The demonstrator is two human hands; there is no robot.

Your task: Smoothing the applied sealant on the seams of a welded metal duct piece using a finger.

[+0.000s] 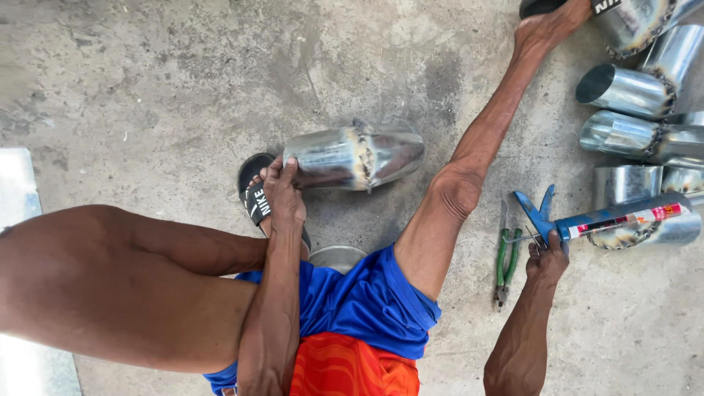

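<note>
A shiny sheet-metal pipe elbow (352, 155) with a rough seam around its middle lies on the concrete floor between my legs. My left hand (282, 196) grips its left end, just above my foot in a black sandal (253, 196). Off to the right, my right hand (546, 258) is closed around the handle of a blue caulking gun (546, 213). The gun's tube (623, 218) points right and rests across other metal pipes.
Several more metal pipe elbows (634, 136) are piled at the right edge, and my other foot (546, 26) reaches toward them. Green-handled pliers (506, 260) lie by my right hand. A flat metal sheet (15, 198) lies at the left edge.
</note>
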